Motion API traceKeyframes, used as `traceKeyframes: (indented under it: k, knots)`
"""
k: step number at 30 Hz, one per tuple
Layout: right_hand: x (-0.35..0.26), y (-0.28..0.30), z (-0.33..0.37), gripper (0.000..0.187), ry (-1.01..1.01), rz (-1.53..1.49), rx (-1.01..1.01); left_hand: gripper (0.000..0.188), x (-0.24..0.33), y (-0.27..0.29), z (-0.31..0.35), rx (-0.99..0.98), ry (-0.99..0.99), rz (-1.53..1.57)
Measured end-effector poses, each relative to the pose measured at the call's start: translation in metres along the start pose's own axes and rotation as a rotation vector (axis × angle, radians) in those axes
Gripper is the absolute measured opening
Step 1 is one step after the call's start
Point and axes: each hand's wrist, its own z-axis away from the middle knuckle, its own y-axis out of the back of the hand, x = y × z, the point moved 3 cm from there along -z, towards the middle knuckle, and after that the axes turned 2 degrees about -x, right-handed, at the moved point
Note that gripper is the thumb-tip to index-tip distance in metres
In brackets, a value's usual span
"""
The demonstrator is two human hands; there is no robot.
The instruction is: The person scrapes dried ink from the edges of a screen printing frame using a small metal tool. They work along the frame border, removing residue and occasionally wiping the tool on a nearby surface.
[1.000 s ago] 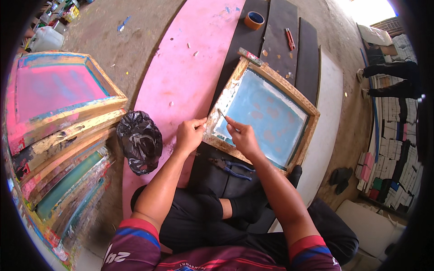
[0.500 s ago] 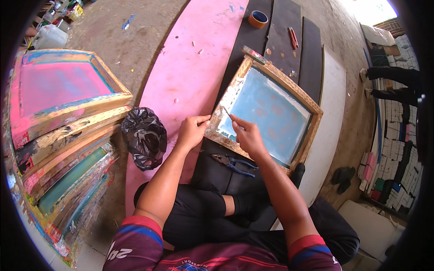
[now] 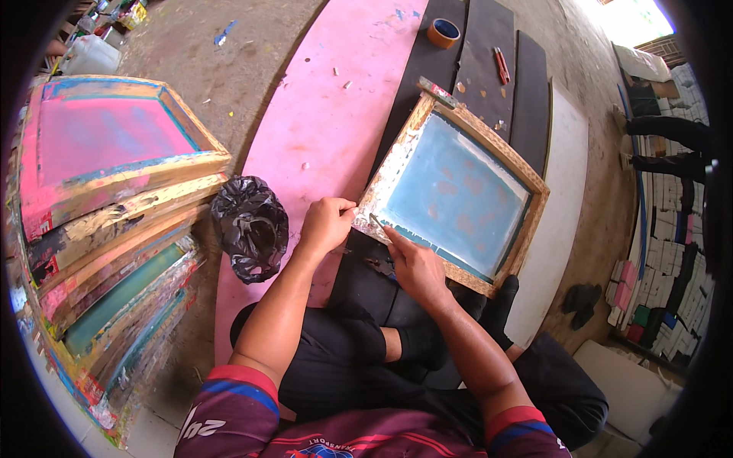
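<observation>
A wooden screen-printing frame [image 3: 534, 208] with blue-grey mesh lies tilted in front of me; its left edge has flaking white patches. My left hand [image 3: 330, 223] is closed at the frame's near left corner, thumb and fingers pinched on the wood. In my right hand [image 3: 416, 263] is a thin metal tool [image 3: 375, 220], its tip on the pale border beside that corner. The tool's exact kind is too small to tell. Pliers [image 3: 380, 266] lie below the frame, largely covered by my right hand.
Paint-stained frames [image 3: 130, 179] are stacked at left, beside a black plastic bag [image 3: 248, 229] on the pink board [image 3: 328, 99]. A tape roll [image 3: 443, 33] and a red cutter [image 3: 502, 66] lie on dark boards beyond. Another person's legs [image 3: 672, 149] show at far right.
My right hand has moved down and slightly left with the tool, from the upper left border towards the near corner, now covering much of the pliers. My left hand stays at the corner.
</observation>
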Motion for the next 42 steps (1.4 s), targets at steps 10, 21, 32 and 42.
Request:
traceKeyframes:
  k: [10,21,32,42]
  knots:
    - [-0.024,0.002,0.0,0.043,-0.014,0.274,-0.07,0.019,-0.007,-0.004,0.002,0.029,-0.016,0.01]
    - [0.019,-0.031,-0.013,0.043,0.036,-0.249,0.015,0.017,-0.011,-0.01,-0.004,0.053,-0.047,0.027]
    - [0.012,-0.031,-0.013,0.046,0.21,-0.237,0.102,0.018,-0.012,-0.007,-0.004,0.032,-0.028,-0.013]
    - [0.025,-0.03,-0.015,0.038,0.112,-0.337,0.033,0.019,-0.006,-0.002,-0.003,0.004,-0.002,0.001]
